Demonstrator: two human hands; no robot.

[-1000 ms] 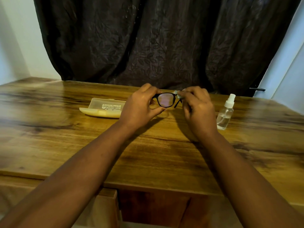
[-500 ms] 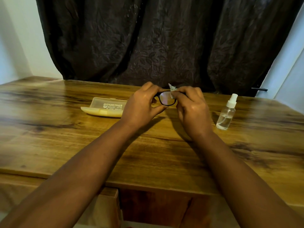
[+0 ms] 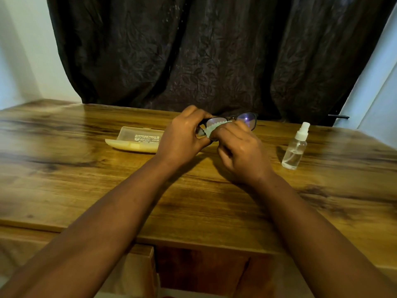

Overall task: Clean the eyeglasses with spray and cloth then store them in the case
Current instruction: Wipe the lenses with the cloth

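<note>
Both hands' grip (image 3: pixel 209 134) around eyeglasses (image 3: pixel 247 120), cloth (image 3: pixel 211 128) between.

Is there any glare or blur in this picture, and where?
Head view: a bright purple-white reflection sits on the free lens of the black-framed eyeglasses; the wooden table is smeared at its left and right edges; the pale plastic case lettering stays readable only in part.

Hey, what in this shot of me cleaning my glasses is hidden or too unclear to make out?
Head view only:
- eyeglasses: left end of the frame, hidden by the left hand.
- cloth: mostly hidden by the right hand.
- case: right end behind the left hand; printed text too small to read.
- spray bottle: liquid level unclear.
</note>
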